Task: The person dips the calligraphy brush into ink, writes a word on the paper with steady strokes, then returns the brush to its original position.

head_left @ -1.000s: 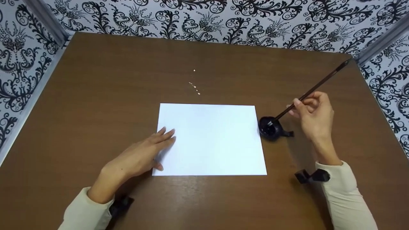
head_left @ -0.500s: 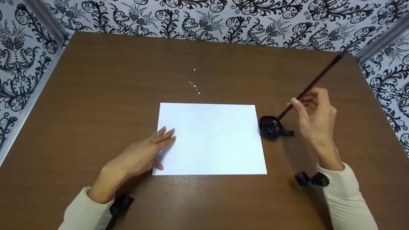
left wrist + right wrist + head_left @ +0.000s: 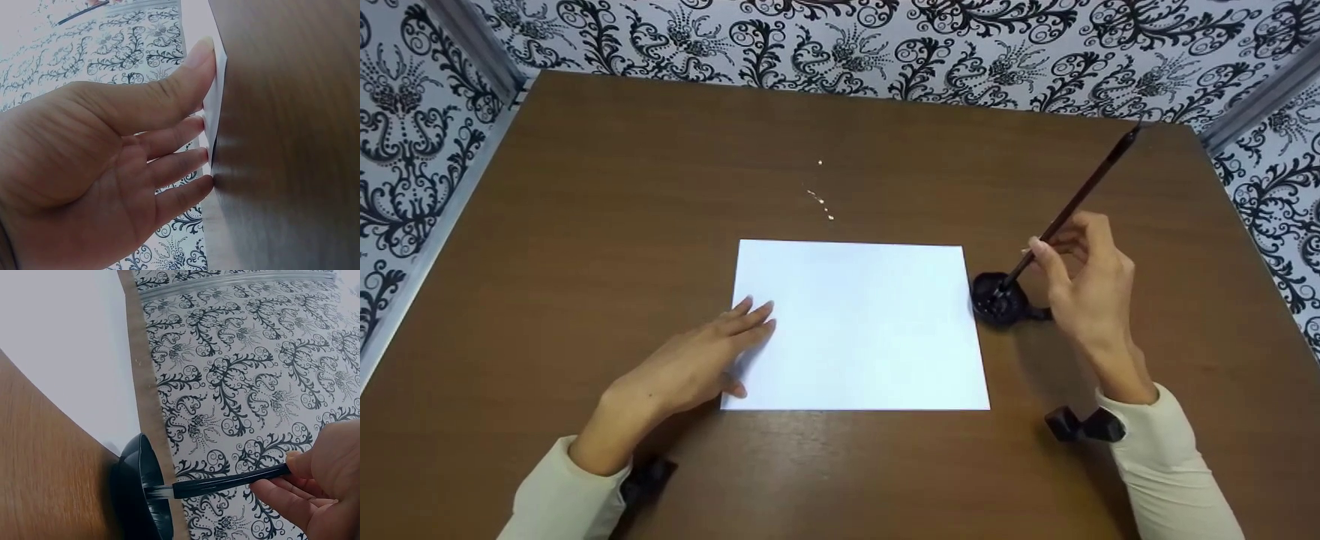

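Observation:
A sheet of white paper (image 3: 870, 322) lies on the brown table. My left hand (image 3: 682, 367) rests on its left edge with spread fingers; in the left wrist view the fingertips and thumb (image 3: 197, 62) touch the sheet. Beside the paper's right edge stands a small black dish (image 3: 990, 311) with a short stub of a handle. My right hand (image 3: 1091, 292) pinches a dark calligraphy brush (image 3: 1087, 187) by its lower handle, the upper end leaning away to the back right. In the right wrist view its pale bristles (image 3: 159, 493) dip inside the dish (image 3: 132, 489).
Several tiny pale specks (image 3: 821, 201) mark the table (image 3: 660, 165) beyond the sheet. Black-and-white patterned wall panels (image 3: 847, 45) border the far and side edges. Black wrist cameras (image 3: 1084, 426) sit at both cuffs.
The brush's upper end has swung left and the brush stands steeper. My right hand has shifted slightly left, nearer the dish. My left hand stays put on the paper.

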A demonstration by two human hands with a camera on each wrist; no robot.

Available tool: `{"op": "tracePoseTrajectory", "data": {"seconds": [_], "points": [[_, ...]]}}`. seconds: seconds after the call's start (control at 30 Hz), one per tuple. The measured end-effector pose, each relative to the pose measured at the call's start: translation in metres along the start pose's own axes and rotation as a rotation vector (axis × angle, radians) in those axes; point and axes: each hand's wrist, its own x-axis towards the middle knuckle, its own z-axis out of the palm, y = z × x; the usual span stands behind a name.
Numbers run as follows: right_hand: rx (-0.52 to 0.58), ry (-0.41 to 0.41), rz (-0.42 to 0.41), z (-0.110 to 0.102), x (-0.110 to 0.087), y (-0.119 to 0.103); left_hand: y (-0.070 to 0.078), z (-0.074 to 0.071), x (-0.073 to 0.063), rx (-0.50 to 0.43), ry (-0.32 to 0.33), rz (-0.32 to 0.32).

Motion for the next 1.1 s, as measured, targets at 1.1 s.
{"op": "tracePoseTrajectory", "data": {"seconds": [1.1], "points": [[0.099, 0.080, -0.015, 0.002, 0.006, 0.001, 0.020, 0.004, -0.001, 0.096, -0.004, 0.017]]}}
